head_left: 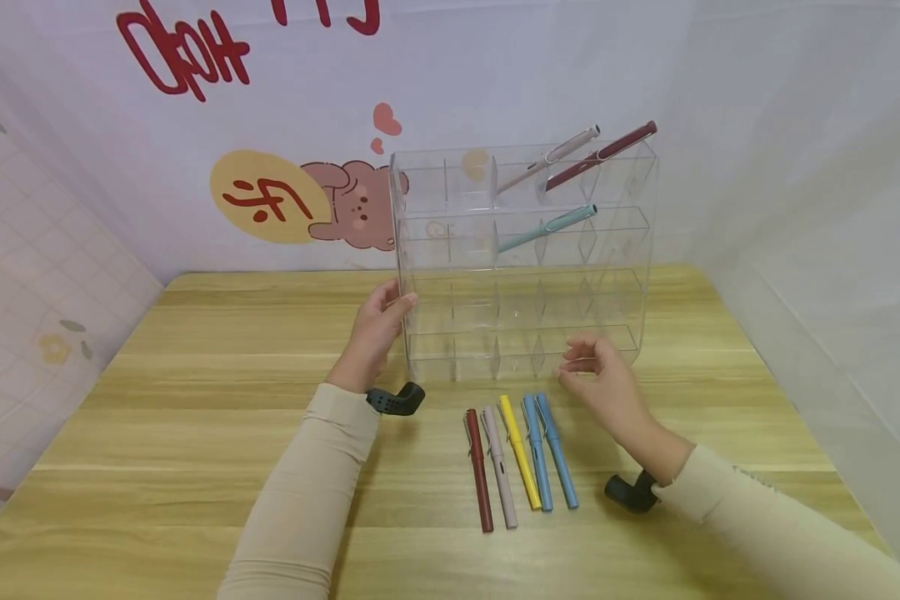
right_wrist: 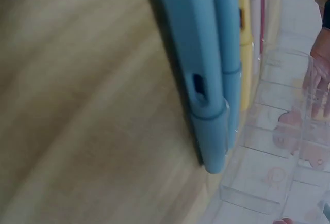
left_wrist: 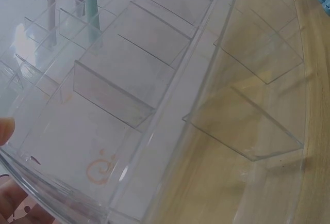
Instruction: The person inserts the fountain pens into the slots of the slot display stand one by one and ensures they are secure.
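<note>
- Clear rack [head_left: 525, 287] stands upright on the wooden table [head_left: 195, 417] in front of you, four tiers high; its see-through dividers overlap, so you cannot count the compartments with confidence.
- Three pens lean in it, all tilted to the upper right: a pale pink pen [head_left: 562, 152] and a burgundy pen [head_left: 607, 154] in the top tier, and a teal pen [head_left: 551, 227] one tier down. Your left wrist view cuts off their upper ends.
- Your left hand [head_left: 371, 333] grips the rack's left side, thumb at the front; the other fingers are partly hidden.
- Your right hand [head_left: 603, 387] hangs before the rack's lower right, fingers loosely bent toward the thumb, holding nothing; its own wrist view catches just a bit of fingertip at the bottom edge.
- Five pens lie between you and the rack, left to right: a brick-red pen [head_left: 479, 471], a lilac pen [head_left: 500, 468], a yellow pen [head_left: 521, 454], a blue pen [head_left: 537, 454] and a second blue pen [head_left: 558, 452]. Your right wrist view crops their near ends.
- Farther out, you wear two black wrist devices; behind the rack hangs a backdrop with one pink bear [head_left: 360, 208], its red lettering [head_left: 187, 54] cropped above.
</note>
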### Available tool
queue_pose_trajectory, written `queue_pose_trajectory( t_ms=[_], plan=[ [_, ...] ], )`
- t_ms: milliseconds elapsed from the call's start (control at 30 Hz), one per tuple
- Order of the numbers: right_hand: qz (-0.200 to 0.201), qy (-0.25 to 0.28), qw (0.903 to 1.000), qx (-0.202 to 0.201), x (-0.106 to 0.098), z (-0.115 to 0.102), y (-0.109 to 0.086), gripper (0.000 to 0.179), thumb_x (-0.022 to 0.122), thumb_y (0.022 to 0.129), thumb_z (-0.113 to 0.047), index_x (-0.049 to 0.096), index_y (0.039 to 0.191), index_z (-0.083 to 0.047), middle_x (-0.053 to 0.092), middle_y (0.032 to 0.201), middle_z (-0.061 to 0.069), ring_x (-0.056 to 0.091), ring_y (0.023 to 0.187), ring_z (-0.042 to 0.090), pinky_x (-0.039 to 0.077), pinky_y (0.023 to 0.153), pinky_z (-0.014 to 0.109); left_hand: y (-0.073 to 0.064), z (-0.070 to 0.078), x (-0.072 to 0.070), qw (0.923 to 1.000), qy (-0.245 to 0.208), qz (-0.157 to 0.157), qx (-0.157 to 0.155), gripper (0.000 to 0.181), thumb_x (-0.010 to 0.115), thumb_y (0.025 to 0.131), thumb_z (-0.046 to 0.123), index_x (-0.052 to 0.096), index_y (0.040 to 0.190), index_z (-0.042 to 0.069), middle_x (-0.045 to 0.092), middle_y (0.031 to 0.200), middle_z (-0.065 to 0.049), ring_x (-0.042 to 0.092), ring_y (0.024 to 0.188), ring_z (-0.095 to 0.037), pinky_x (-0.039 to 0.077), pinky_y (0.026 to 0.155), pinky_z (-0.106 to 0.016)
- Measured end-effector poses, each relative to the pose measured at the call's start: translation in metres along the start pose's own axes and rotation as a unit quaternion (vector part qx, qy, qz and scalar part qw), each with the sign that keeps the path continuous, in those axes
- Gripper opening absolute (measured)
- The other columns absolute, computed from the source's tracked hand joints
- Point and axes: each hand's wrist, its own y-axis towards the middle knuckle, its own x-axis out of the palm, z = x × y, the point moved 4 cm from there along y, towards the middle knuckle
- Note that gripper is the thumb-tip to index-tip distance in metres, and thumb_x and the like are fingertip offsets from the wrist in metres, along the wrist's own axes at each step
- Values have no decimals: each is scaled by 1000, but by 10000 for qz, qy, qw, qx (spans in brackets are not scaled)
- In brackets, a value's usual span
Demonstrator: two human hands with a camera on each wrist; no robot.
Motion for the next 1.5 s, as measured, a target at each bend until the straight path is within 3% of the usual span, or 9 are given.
queue_pose_trajectory(
  t_ms=[100, 567, 1000, 1300, 1500],
  plan=[
    [-100, -122, 9999, -63, 4, 5, -1, 40, 67, 86, 3, 50, 121, 10, 58, 111, 24, 62, 100, 37, 49, 74, 16, 0, 0, 0, 10000, -24, -9, 22, 54, 55, 98, 30, 38, 146, 13, 41, 147, -5, 37, 136, -23, 31, 110, -48],
    [-1018, -392, 9930, 442, 18, 18, -11, 43, 69, 87, -6, 50, 123, 8, 57, 116, 24, 60, 106, 38, 54, 82, 41, 3, -2, 0, 10000, -47, -5, 38, 54, 56, 98, 30, 38, 146, 12, 42, 146, -6, 38, 135, -23, 32, 110, -47],
    [-1538, -989, 9813, 598, 27, 22, -10, 47, 72, 83, -7, 52, 123, 6, 59, 115, 23, 59, 105, 39, 51, 86, 48, 3, -2, 0, 10000, -71, 29, 34, 54, 55, 98, 28, 37, 146, 12, 40, 146, -6, 37, 135, -24, 32, 110, -48],
    [-1778, -1538, 9708, 486, 32, 23, -3, 47, 74, 81, -11, 55, 122, 5, 61, 116, 23, 57, 108, 38, 46, 92, 52, 2, -2, 0, 10000, -59, 38, 58, 54, 56, 98, 28, 37, 146, 12, 41, 146, -6, 38, 134, -24, 32, 110, -48],
    [-1925, -1786, 9637, 476, 35, 22, -1, 48, 75, 79, -9, 56, 120, 6, 62, 112, 23, 59, 104, 36, 48, 89, 50, 2, -2, 0, 10000, -35, 52, 48, 54, 56, 98, 28, 38, 146, 12, 41, 146, -6, 38, 135, -24, 32, 110, -47]
  ],
)
